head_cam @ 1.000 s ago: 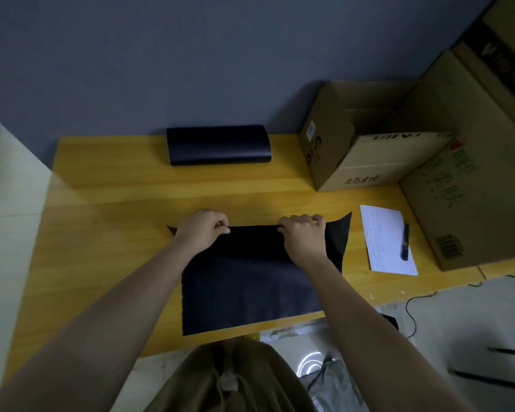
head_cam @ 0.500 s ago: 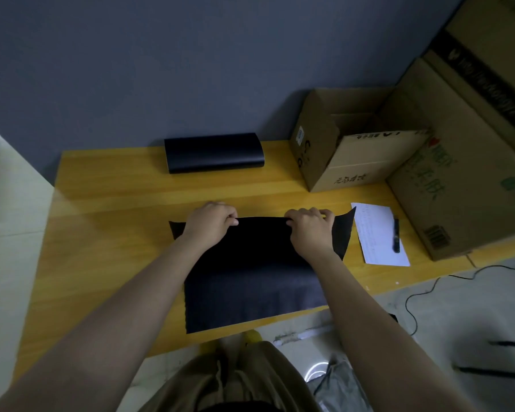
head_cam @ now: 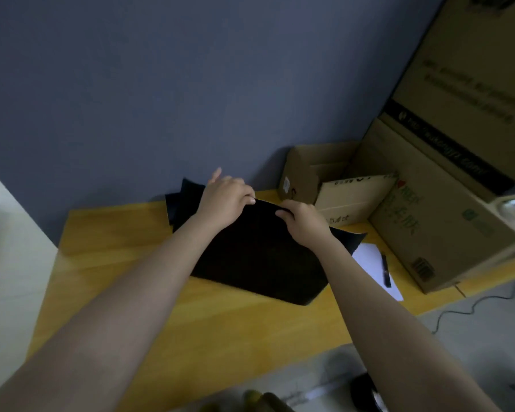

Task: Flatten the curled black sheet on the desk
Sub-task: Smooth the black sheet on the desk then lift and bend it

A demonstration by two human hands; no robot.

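A black sheet (head_cam: 259, 257) lies across the yellow wooden desk (head_cam: 116, 263), its far edge raised off the surface. My left hand (head_cam: 225, 200) grips that far edge at the left, index finger sticking up. My right hand (head_cam: 302, 223) pinches the same edge a little further right. The sheet's near edge rests on the desk, and its right corner (head_cam: 354, 240) curls up. Behind my left hand, a second dark rolled sheet (head_cam: 180, 203) shows partly against the wall.
An open cardboard box (head_cam: 318, 176) stands at the back right of the desk, with a large closed carton (head_cam: 446, 227) beside it. A white paper (head_cam: 375, 269) with a black pen (head_cam: 385, 270) lies right of the sheet. A cable (head_cam: 473, 304) trails on the floor.
Both hands have moved away from me toward the wall with the sheet's far edge, dragging the sheet up the desk and lifting that edge. The camera has tilted upward.
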